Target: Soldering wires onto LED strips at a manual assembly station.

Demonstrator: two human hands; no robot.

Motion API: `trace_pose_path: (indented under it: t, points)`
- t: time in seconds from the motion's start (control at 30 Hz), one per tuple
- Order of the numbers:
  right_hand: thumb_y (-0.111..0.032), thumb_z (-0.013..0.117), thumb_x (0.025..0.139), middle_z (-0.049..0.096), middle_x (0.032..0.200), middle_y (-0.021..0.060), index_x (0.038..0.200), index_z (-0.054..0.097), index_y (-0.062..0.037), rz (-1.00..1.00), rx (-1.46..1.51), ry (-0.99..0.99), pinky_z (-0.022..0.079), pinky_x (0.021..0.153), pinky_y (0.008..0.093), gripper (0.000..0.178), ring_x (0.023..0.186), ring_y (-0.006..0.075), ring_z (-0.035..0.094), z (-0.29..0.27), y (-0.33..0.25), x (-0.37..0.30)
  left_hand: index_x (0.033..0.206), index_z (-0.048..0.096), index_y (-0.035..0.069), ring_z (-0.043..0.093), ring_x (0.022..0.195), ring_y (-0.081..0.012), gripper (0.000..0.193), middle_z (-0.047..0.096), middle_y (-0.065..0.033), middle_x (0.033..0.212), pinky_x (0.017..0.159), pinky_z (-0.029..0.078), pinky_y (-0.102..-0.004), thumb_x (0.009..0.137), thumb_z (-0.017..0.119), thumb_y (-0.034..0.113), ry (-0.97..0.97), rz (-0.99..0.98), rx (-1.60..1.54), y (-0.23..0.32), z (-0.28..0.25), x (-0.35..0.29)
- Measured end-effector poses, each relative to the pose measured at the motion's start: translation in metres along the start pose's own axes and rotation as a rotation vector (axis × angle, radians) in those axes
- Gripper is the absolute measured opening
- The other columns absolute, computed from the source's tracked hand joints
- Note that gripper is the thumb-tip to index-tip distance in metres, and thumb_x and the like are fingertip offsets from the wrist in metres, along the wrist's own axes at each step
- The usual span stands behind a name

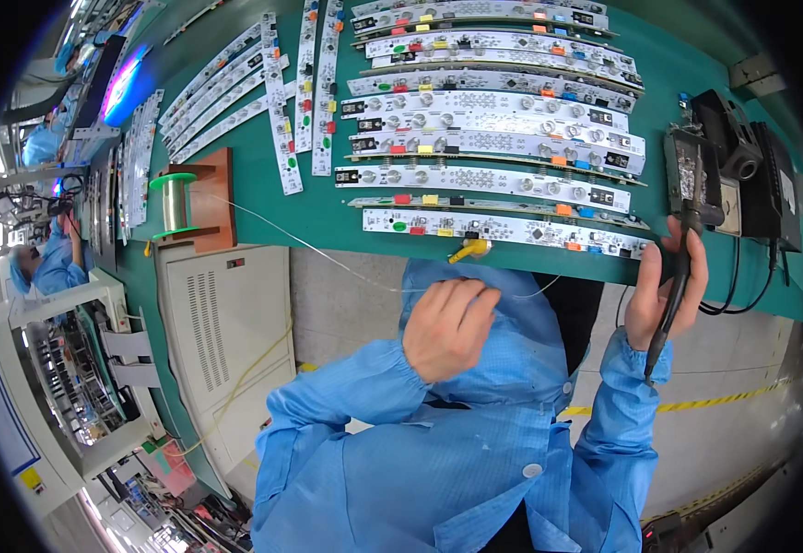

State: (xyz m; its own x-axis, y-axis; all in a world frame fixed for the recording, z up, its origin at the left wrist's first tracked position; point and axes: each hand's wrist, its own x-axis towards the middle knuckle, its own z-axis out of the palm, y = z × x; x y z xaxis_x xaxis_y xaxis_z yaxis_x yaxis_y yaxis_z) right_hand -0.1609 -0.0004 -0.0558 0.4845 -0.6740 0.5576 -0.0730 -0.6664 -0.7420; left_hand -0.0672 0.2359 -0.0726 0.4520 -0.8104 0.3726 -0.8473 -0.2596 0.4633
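Observation:
My left hand is closed on a thin solder wire, in front of the bench edge. The wire runs back to a spool with green flanges on a brown wooden stand, and its free end curves out to the right of the hand. In my right hand, the fingers are wrapped round the black handle of a soldering iron. Its tip points away from me, over the grey tray of the iron stand. Closest to me lies a long white circuit board with coloured connectors.
Behind that board, several similar boards lie in rows on the green bench, with more fanned out at the left. A small yellow-handled tool sits at the front edge. A black soldering station stands right. Another person works far left.

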Motion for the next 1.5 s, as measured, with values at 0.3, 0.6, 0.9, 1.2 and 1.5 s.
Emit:
trace_pose_path:
  t: [0.3, 0.6, 0.9, 1.2, 1.5]
  points:
    - [0.003, 0.058, 0.084, 0.057, 0.117, 0.0226, 0.127, 0.043, 0.0014, -0.001, 0.039, -0.001, 0.044, 0.092, 0.0369, 0.046, 0.106, 0.0257, 0.056, -0.001, -0.001, -0.007, 0.098, 0.063, 0.007, 0.057, 0.086, -0.0253, 0.027, 0.058, -0.0081, 0.096, 0.073, 0.046, -0.0380, 0.073, 0.068, 0.019, -0.296, -0.051, -0.043, -0.007, 0.017, -0.002]
    - [-0.001, 0.057, 0.085, 0.055, 0.117, 0.0252, 0.128, 0.039, -0.0013, -0.053, 0.069, 0.003, 0.043, 0.091, 0.0439, 0.048, 0.105, 0.0302, 0.056, -0.018, -0.010, -0.038, 0.080, 0.063, 0.005, 0.061, 0.071, -0.0270, 0.016, 0.060, -0.0104, 0.081, 0.060, 0.050, -0.0384, 0.080, 0.061, 0.021, -0.534, -0.191, -0.003, -0.031, 0.031, -0.068]
    - [-0.013, 0.058, 0.084, 0.055, 0.114, 0.0276, 0.132, 0.035, -0.0070, 0.006, 0.341, -0.316, 0.042, 0.086, 0.0440, 0.054, 0.089, 0.0244, 0.053, -0.010, -0.043, -0.069, 0.081, 0.067, 0.004, 0.058, 0.054, -0.0225, 0.007, 0.059, -0.0094, 0.069, 0.046, 0.044, -0.0310, 0.074, 0.068, 0.003, -0.142, -0.296, -0.592, 0.001, -0.009, -0.038]
    - [-0.001, 0.050, 0.087, 0.058, 0.102, 0.0274, 0.134, 0.031, -0.0179, 0.099, 0.583, -0.352, 0.046, 0.050, 0.0280, 0.053, 0.060, 0.0177, 0.055, -0.019, -0.080, -0.063, 0.079, 0.064, 0.002, 0.051, 0.043, -0.0189, 0.016, 0.054, -0.0050, 0.059, 0.038, 0.036, -0.0300, 0.066, 0.072, -0.001, 0.093, -0.075, -0.810, 0.042, -0.017, 0.033]
    - [0.011, 0.053, 0.082, 0.058, 0.113, 0.0249, 0.133, 0.033, -0.0188, 0.028, 0.319, -0.278, 0.047, 0.051, 0.0266, 0.063, 0.061, 0.0164, 0.056, -0.014, -0.065, -0.049, 0.075, 0.062, 0.003, 0.052, 0.044, -0.0177, 0.016, 0.053, -0.0041, 0.056, 0.037, 0.035, -0.0284, 0.063, 0.071, -0.002, 0.122, -0.055, -0.724, 0.032, -0.018, 0.050]
